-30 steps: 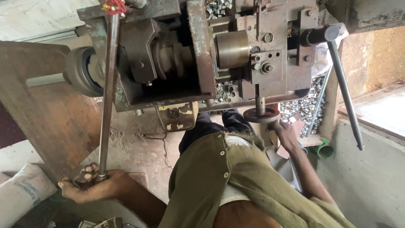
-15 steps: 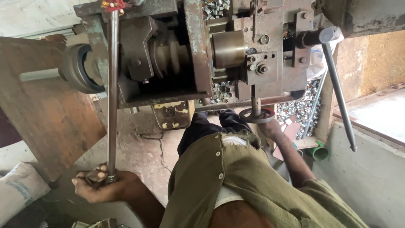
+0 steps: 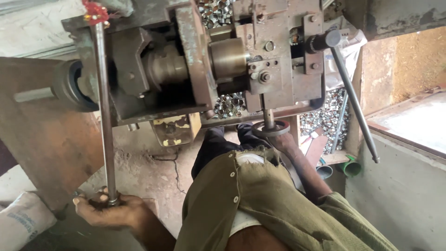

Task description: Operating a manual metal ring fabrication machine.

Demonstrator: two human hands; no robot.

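Note:
My left hand [image 3: 110, 210] is closed around the lower end of a long steel lever rod [image 3: 104, 116], which runs up to a red-tipped top on the machine. My right hand [image 3: 281, 139] grips a small round handwheel [image 3: 270, 130] on a short shaft under the grey metal machine [image 3: 209, 60]. My olive shirt [image 3: 269, 204] fills the lower middle. A brass-coloured cylinder [image 3: 228, 56] sits at the machine's centre.
A second long lever [image 3: 353, 97] slants down on the right. Heaps of small shiny metal rings [image 3: 325, 122] lie behind the machine. A white sack [image 3: 23, 221] lies at lower left, a green pipe end [image 3: 350, 166] at right, and a rusty metal panel [image 3: 44, 144] stands at left.
My left hand has moved the lower end of the rod to the right and lower in view. My right hand has stayed on the handwheel. The view has shifted slightly.

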